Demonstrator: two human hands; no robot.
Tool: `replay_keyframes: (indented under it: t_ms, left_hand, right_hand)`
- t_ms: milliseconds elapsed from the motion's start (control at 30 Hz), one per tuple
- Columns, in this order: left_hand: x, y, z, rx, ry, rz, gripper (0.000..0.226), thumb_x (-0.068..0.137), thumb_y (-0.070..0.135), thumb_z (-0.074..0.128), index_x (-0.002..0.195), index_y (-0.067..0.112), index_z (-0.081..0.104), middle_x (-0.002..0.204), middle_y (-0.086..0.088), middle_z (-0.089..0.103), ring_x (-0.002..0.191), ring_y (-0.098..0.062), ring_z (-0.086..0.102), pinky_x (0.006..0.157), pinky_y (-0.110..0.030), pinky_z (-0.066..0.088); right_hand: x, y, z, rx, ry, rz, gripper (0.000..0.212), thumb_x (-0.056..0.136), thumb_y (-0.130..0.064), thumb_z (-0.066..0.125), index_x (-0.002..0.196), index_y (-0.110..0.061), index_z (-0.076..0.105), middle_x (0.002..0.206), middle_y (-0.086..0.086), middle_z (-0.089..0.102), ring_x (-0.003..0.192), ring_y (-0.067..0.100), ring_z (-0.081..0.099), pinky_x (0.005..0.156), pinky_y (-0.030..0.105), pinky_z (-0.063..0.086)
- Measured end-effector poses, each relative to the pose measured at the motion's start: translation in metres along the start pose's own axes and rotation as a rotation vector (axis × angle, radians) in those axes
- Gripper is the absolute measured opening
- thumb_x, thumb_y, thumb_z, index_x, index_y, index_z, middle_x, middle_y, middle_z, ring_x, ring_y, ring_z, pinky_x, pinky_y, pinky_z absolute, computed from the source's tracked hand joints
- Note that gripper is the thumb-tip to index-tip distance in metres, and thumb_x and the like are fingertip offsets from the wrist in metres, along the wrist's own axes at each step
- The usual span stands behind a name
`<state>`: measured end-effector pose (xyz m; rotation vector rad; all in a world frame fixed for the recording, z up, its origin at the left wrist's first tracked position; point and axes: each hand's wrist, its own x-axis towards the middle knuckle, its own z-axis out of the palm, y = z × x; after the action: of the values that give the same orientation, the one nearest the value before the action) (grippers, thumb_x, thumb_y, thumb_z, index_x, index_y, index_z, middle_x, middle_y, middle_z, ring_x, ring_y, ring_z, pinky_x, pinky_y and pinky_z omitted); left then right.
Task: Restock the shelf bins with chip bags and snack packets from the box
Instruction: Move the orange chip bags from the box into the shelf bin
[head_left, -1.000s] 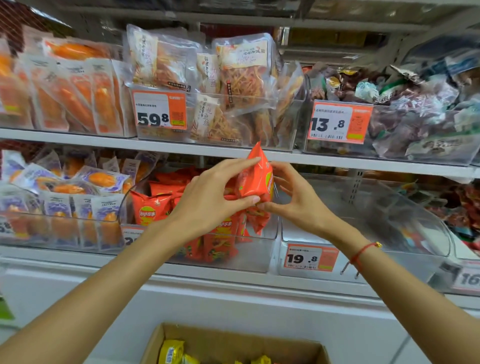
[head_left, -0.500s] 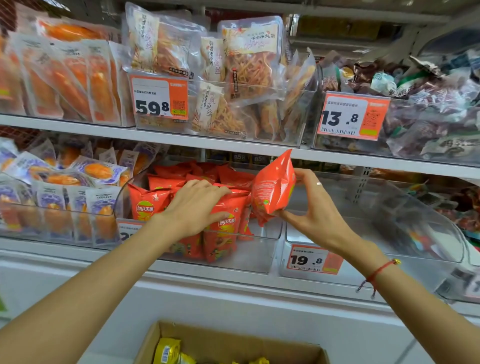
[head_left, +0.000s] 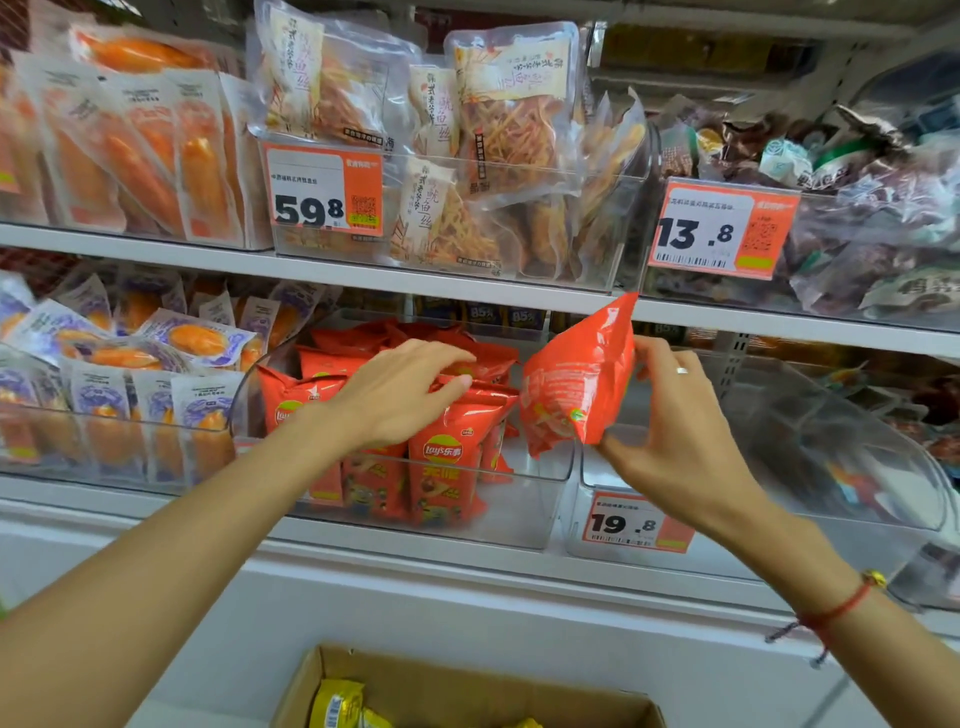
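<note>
Both arms are stretched forward and up from the bottom corners, forearms bare. Left hand is palm down with the fingers reaching to the right, lightly bent, thumb tucked underneath, pressing down on something. Right hand is turned so you see the back of it, fingers up top and thumb down low, pinching something between them. There's a ring on one right finger and a red string bracelet on that wrist.
</note>
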<state>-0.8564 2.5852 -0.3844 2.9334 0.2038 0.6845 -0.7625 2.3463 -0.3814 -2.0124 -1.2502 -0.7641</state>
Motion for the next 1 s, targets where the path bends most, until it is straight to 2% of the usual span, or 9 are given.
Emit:
replay_keyframes:
  t_ms: [133, 333, 433, 533, 667, 733, 800, 867, 1000]
  left_hand:
    - [0.02, 0.011, 0.011, 0.099, -0.209, -0.012, 0.041, 0.102, 0.036, 0.023, 0.129, 0.026, 0.053, 0.137, -0.003, 0.053, 0.124, -0.027, 0.048, 0.102, -0.039, 0.038]
    - [0.013, 0.005, 0.011, 0.411, -0.062, 0.076, 0.041, 0.103, 0.033, 0.02, 0.112, 0.017, 0.056, 0.106, -0.01, 0.068, 0.1, -0.033, 0.061, 0.089, -0.038, 0.043]
    - [0.01, 0.011, 0.013, 0.354, -0.042, 0.049, 0.042, 0.103, 0.036, 0.02, 0.104, 0.016, 0.056, 0.111, -0.008, 0.066, 0.104, -0.032, 0.058, 0.083, -0.037, 0.042]
    - [0.005, 0.005, 0.008, 0.225, -0.099, 0.051, 0.049, 0.1, 0.047, 0.019, 0.127, 0.023, 0.053, 0.132, 0.002, 0.057, 0.121, -0.024, 0.051, 0.099, -0.037, 0.039]
    - [-0.002, -0.007, 0.006, 0.236, -0.232, 0.105, 0.065, 0.091, 0.063, 0.028, 0.147, 0.03, 0.03, 0.149, 0.008, 0.039, 0.134, -0.017, 0.039, 0.107, -0.034, 0.032]
    - [-0.002, -0.008, 0.007, 0.257, -0.258, 0.113, 0.066, 0.091, 0.062, 0.033, 0.148, 0.029, 0.026, 0.15, 0.006, 0.038, 0.134, -0.018, 0.038, 0.107, -0.034, 0.032]
    - [-0.002, -0.006, 0.008, 0.282, -0.263, 0.116, 0.066, 0.092, 0.061, 0.033, 0.148, 0.027, 0.025, 0.147, 0.004, 0.04, 0.131, -0.019, 0.039, 0.105, -0.035, 0.034]
    - [-0.003, -0.005, 0.01, 0.326, -0.255, 0.119, 0.066, 0.092, 0.061, 0.032, 0.147, 0.025, 0.024, 0.144, 0.001, 0.042, 0.128, -0.019, 0.041, 0.103, -0.035, 0.036]
    - [-0.007, 0.001, 0.011, 0.41, -0.179, 0.103, 0.069, 0.092, 0.062, 0.03, 0.147, 0.02, 0.024, 0.144, -0.001, 0.043, 0.13, -0.019, 0.041, 0.109, -0.032, 0.028]
  right_hand:
    - [-0.001, 0.001, 0.009, -0.054, -0.041, 0.018, 0.063, 0.071, -0.028, 0.077, 0.124, -0.013, 0.047, 0.107, -0.002, 0.057, 0.099, 0.021, 0.045, 0.081, 0.035, 0.039]
    - [0.013, -0.001, 0.018, -0.309, -0.339, 0.037, 0.05, 0.076, -0.048, 0.064, 0.109, -0.016, 0.044, 0.091, 0.0, 0.05, 0.101, 0.025, 0.044, 0.074, 0.033, 0.03]
    - [0.01, 0.009, 0.031, -0.37, -0.573, 0.065, 0.076, 0.078, -0.057, 0.061, 0.136, -0.016, 0.034, 0.14, 0.005, 0.038, 0.133, 0.026, 0.024, 0.108, 0.038, 0.022]
    - [0.002, 0.008, 0.033, -0.215, -0.53, 0.031, 0.103, 0.076, -0.067, 0.058, 0.151, -0.028, 0.0, 0.159, -0.003, 0.001, 0.146, 0.018, -0.005, 0.119, 0.043, -0.003]
    - [-0.004, 0.003, 0.045, -0.217, -0.404, -0.102, 0.077, 0.083, -0.067, 0.024, 0.149, -0.026, 0.02, 0.155, -0.004, 0.024, 0.145, 0.016, 0.017, 0.118, 0.041, 0.002]
    - [-0.01, 0.001, 0.058, -0.246, -0.43, -0.094, 0.067, 0.086, -0.055, 0.023, 0.138, -0.017, 0.042, 0.139, 0.002, 0.048, 0.13, 0.022, 0.043, 0.114, 0.039, 0.021]
    - [-0.016, -0.002, 0.066, -0.26, -0.377, -0.122, 0.049, 0.086, -0.042, 0.033, 0.119, -0.014, 0.056, 0.115, 0.003, 0.062, 0.102, 0.025, 0.059, 0.094, 0.034, 0.043]
    - [-0.021, -0.007, 0.068, -0.272, -0.335, -0.179, 0.032, 0.084, -0.031, 0.045, 0.109, -0.015, 0.06, 0.099, 0.001, 0.063, 0.085, 0.024, 0.06, 0.074, 0.032, 0.048]
    - [-0.019, -0.016, 0.058, -0.267, -0.337, -0.183, 0.03, 0.081, -0.018, 0.048, 0.107, -0.016, 0.063, 0.097, 0.003, 0.065, 0.083, 0.028, 0.059, 0.066, 0.033, 0.045]
